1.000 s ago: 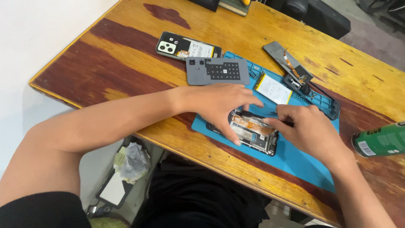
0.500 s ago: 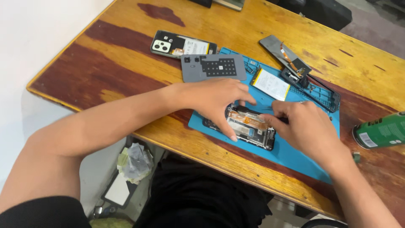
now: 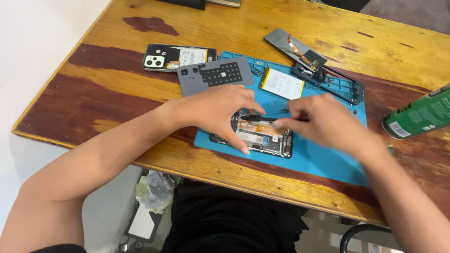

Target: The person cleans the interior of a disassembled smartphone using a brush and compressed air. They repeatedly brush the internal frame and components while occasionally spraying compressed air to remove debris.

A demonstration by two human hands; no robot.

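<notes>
Gripping one opened phone [image 3: 262, 136], two hands: left hand [image 3: 218, 112], right hand [image 3: 323, 124]

Bright, even light falls from above on the surface [image 3: 117, 79], which shows only a soft sheen on its varnish and no hard glare. The right hand [image 3: 328, 124] is smeared by motion blur, its fingers [image 3: 286, 122] the least sharp, while the left hand [image 3: 218, 110] is crisper and throws a short, soft shadow just under its fingers [image 3: 241, 145]. Beyond the fingers the far parts stay in focus, with slight wide-angle bending toward the frame edges
</notes>
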